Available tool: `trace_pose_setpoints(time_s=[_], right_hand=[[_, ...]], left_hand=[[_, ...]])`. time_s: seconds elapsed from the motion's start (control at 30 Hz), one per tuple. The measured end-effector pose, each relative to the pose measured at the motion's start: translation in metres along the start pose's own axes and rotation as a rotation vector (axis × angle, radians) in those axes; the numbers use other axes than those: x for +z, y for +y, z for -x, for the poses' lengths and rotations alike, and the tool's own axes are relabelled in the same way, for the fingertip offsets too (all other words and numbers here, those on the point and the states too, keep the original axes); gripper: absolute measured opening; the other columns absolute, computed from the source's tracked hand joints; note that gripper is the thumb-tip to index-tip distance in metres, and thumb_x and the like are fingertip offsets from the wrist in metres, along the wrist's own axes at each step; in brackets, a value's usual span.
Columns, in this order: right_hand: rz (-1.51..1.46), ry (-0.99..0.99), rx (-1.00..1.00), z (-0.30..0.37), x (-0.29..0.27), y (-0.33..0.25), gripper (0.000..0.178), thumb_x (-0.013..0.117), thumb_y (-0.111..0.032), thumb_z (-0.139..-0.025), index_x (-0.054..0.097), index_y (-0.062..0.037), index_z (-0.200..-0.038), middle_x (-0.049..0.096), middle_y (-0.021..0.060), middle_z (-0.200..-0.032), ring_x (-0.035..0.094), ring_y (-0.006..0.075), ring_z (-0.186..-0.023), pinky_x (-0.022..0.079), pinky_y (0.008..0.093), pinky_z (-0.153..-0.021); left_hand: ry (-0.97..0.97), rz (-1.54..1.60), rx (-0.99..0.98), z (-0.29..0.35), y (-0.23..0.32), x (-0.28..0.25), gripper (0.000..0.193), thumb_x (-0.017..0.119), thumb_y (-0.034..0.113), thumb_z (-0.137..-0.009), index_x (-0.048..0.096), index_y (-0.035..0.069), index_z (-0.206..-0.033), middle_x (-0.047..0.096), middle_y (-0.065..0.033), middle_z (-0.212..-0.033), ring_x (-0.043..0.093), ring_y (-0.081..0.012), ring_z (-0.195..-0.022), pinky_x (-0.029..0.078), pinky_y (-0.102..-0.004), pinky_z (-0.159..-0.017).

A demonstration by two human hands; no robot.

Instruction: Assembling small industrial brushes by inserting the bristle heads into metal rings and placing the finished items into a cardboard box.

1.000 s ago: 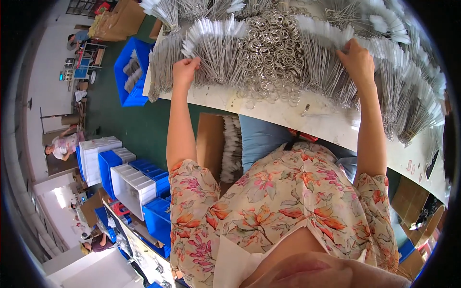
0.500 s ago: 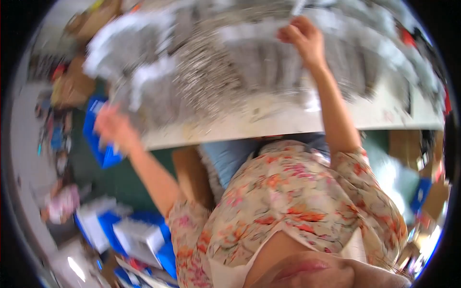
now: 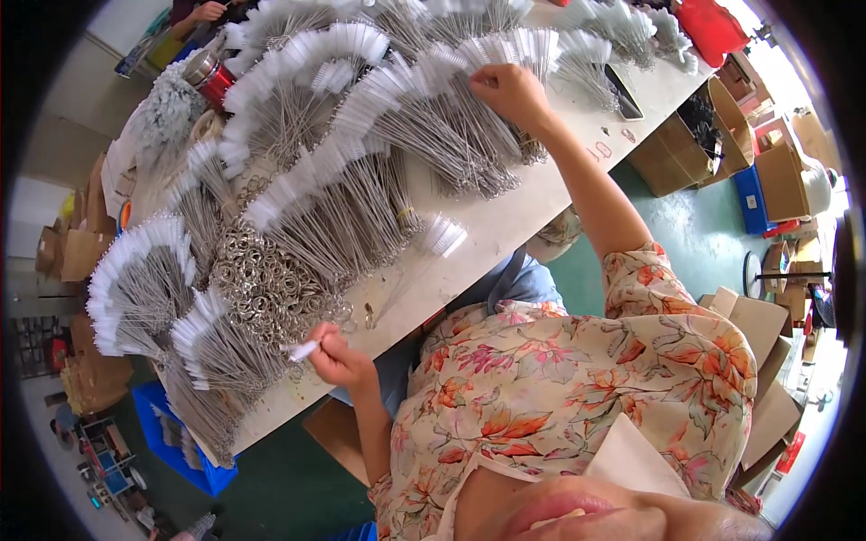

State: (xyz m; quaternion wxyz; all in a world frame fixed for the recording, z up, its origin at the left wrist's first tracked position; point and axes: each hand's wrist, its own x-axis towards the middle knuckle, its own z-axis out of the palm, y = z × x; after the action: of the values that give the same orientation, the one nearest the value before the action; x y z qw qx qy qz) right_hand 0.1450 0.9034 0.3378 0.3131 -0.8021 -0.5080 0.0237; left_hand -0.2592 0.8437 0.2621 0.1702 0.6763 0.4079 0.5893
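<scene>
My left hand is at the table's near edge, thumb and fingers closed on a small white brush; only its pale head shows clearly. Just beyond it lies a heap of metal rings. My right hand is above a row of wire brushes with white bristle heads and looped metal stems. Its fingers are curled together; whether anything is between them is hidden. A small loose group of brushes lies near the front edge, between my hands.
More brush bundles cover the white table. A red flask, a phone and a red bag stand or lie around them. Another person's hand shows at the far left. A blue bin is beside the table.
The view has turned and grown sharper. My left hand has come from beyond the table's left end to beside the ring heap. My right hand remains over the brushes.
</scene>
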Motion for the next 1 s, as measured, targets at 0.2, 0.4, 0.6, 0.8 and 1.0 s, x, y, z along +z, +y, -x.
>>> trace_pose_setpoints(time_s=[0.2,0.4,0.6,0.8,1.0], right_hand=[[0.26,-0.054,-0.006,0.003,0.013,-0.015,0.025,0.063,-0.035,-0.074,0.067,-0.0132,-0.084,0.064,0.0103,-0.082,0.061,0.0301,-0.078,0.047,0.0394,-0.069],[-0.015,-0.11,0.019,-0.001,-0.006,-0.004,0.022,0.066,-0.03,-0.066,0.067,-0.0098,-0.073,0.063,0.0079,-0.071,0.061,0.0228,-0.07,0.047,0.0354,-0.063],[-0.247,-0.253,-0.08,-0.013,-0.025,-0.014,0.023,0.067,-0.027,-0.067,0.065,-0.0042,-0.069,0.06,0.0046,-0.061,0.054,0.0121,-0.056,0.045,0.0283,-0.054],[-0.861,-0.468,0.255,-0.057,-0.029,-0.008,0.049,0.049,-0.042,-0.086,0.05,-0.008,-0.121,0.055,0.0066,-0.116,0.056,0.0183,-0.097,0.048,0.0338,-0.081],[-1.157,-0.922,-0.51,-0.097,0.169,-0.268,0.05,0.041,-0.043,-0.089,0.044,-0.0094,-0.127,0.051,0.01,-0.121,0.053,0.0193,-0.104,0.043,0.0345,-0.089]], left_hand=[[0.191,-0.008,-0.19,-0.024,0.005,-0.001,0.023,0.043,0.01,-0.093,0.053,-0.005,-0.107,0.051,-0.0028,-0.075,0.034,-0.0036,-0.051,0.028,-0.0181,-0.043],[0.243,0.075,-0.344,-0.052,0.022,-0.016,0.025,0.046,0.011,-0.092,0.052,-0.002,-0.112,0.046,0.0013,-0.068,0.032,-0.0019,-0.051,0.023,-0.017,-0.042],[0.061,0.428,-0.531,-0.069,0.004,-0.029,0.024,0.044,0.01,-0.092,0.052,0.0,-0.113,0.039,0.0034,-0.062,0.03,-0.0017,-0.05,0.024,-0.0156,-0.042],[0.018,0.489,-0.582,-0.06,-0.014,-0.073,0.024,0.05,0.017,-0.09,0.056,0.008,-0.112,0.053,-0.0028,-0.081,0.044,-0.0037,-0.059,0.039,-0.0176,-0.045],[0.137,0.393,-0.794,-0.046,0.007,-0.094,0.03,0.049,0.033,-0.092,0.063,0.009,-0.104,0.046,0.0058,-0.063,0.031,-0.0003,-0.046,0.024,-0.0167,-0.04]])
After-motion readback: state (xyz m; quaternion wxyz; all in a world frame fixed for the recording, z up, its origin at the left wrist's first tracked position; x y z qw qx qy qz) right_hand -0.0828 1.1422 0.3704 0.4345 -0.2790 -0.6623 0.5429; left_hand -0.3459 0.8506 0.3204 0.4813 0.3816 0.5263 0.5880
